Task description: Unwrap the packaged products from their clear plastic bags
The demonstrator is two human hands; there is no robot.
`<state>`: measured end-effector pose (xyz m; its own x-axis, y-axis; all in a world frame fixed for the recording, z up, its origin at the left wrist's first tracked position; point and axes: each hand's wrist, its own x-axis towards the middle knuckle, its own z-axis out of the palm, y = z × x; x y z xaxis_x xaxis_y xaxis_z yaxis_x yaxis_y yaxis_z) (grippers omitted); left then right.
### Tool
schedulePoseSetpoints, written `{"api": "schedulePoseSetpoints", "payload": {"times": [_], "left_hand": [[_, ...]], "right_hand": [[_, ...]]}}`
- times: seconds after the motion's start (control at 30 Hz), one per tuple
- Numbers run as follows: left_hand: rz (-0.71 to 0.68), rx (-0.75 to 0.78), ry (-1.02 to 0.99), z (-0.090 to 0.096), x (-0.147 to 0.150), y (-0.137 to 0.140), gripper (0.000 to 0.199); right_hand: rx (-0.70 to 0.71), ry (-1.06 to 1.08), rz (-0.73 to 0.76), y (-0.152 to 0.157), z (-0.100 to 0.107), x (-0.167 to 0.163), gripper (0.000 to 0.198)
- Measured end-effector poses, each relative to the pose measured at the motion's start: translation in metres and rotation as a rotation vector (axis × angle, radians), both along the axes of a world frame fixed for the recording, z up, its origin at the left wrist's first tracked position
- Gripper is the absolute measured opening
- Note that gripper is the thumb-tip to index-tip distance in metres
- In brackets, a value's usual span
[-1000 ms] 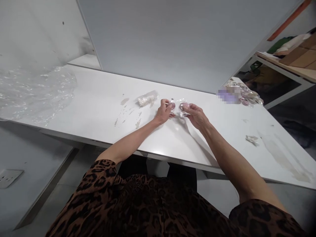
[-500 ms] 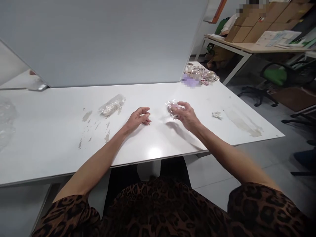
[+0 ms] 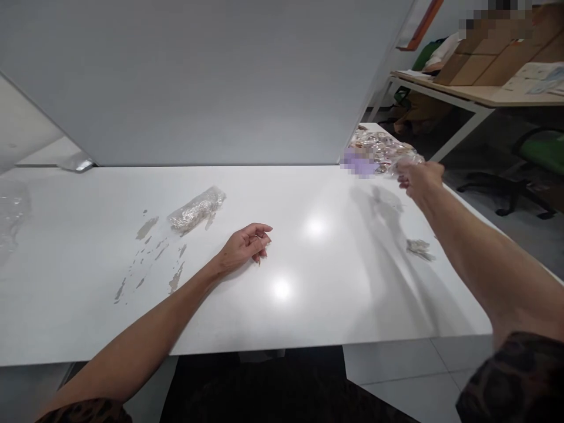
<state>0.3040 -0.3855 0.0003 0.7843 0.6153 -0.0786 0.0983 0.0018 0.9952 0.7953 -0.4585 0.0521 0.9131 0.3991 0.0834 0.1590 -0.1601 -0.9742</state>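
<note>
My right hand (image 3: pixel 422 178) is stretched out to the far right. Its fingers are closed on a small clear plastic packet (image 3: pixel 410 160), beside a pile of similar packets (image 3: pixel 379 144); the fingers hide part of it. My left hand (image 3: pixel 247 244) rests on the white table (image 3: pixel 308 294) near the middle, its fingers loosely curled and somewhat apart, with nothing visible in them. Left of that hand lies a longer clear bag (image 3: pixel 197 210) of small pale pieces.
A purple patch (image 3: pixel 360 163), pixelated, lies by the pile. A small bundle of pale strips (image 3: pixel 419 249) lies on the right. A grey panel (image 3: pixel 211 82) stands along the table's back. Crumpled clear plastic (image 3: pixel 13 214) is at far left; cardboard boxes (image 3: pixel 480 64) stand on another table.
My right hand has moved from the table's middle to the pile at the far right, carrying the packet. My left hand stays near the middle, its fingers loosely curled. The view has shifted.
</note>
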Motion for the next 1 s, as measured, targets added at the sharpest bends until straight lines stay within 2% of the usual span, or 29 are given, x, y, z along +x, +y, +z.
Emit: {"api": "schedulePoseSetpoints", "payload": {"times": [0.03, 0.1, 0.2, 0.3, 0.43, 0.57, 0.63, 0.7, 0.77, 0.83, 0.93, 1.0], "left_hand": [[0.003, -0.013, 0.001, 0.001, 0.000, 0.000, 0.045], [0.010, -0.039, -0.002, 0.002, -0.001, -0.002, 0.044], [0.006, -0.058, -0.008, 0.004, -0.001, -0.003, 0.042], [-0.035, -0.048, -0.010, 0.003, -0.001, -0.001, 0.040], [-0.070, -0.013, -0.022, -0.001, 0.002, 0.000, 0.036], [-0.069, 0.054, -0.093, -0.008, 0.005, 0.000, 0.027], [0.005, 0.190, -0.120, -0.011, 0.004, 0.005, 0.022], [0.140, 0.420, -0.107, -0.008, -0.004, 0.015, 0.019], [0.300, 0.668, -0.030, 0.002, -0.018, 0.027, 0.019], [0.482, 0.844, 0.133, 0.014, -0.036, 0.039, 0.023], [0.717, 0.917, 0.471, 0.028, -0.061, 0.053, 0.034], [0.746, 0.896, 0.661, 0.029, -0.071, 0.060, 0.050]], "right_hand": [[0.034, 0.018, -0.083, 0.020, 0.009, 0.007, 0.033], [0.102, 0.060, -0.155, 0.055, 0.023, 0.011, 0.030], [0.176, 0.120, -0.067, 0.078, 0.027, -0.007, 0.030], [0.121, 0.177, 0.073, 0.066, 0.005, -0.050, 0.029], [0.017, 0.239, 0.271, 0.027, -0.029, -0.121, 0.019], [-0.005, 0.321, 0.472, 0.001, -0.043, -0.187, 0.013], [0.007, 0.338, 0.565, -0.002, -0.042, -0.218, 0.013], [0.026, 0.336, 0.657, 0.000, -0.039, -0.249, 0.018], [0.052, 0.332, 0.747, 0.004, -0.034, -0.280, 0.024], [0.071, 0.332, 0.816, 0.009, -0.029, -0.308, 0.027], [0.076, 0.342, 0.874, 0.018, -0.025, -0.343, 0.028], [0.070, 0.357, 0.895, 0.024, -0.027, -0.361, 0.028]]}}
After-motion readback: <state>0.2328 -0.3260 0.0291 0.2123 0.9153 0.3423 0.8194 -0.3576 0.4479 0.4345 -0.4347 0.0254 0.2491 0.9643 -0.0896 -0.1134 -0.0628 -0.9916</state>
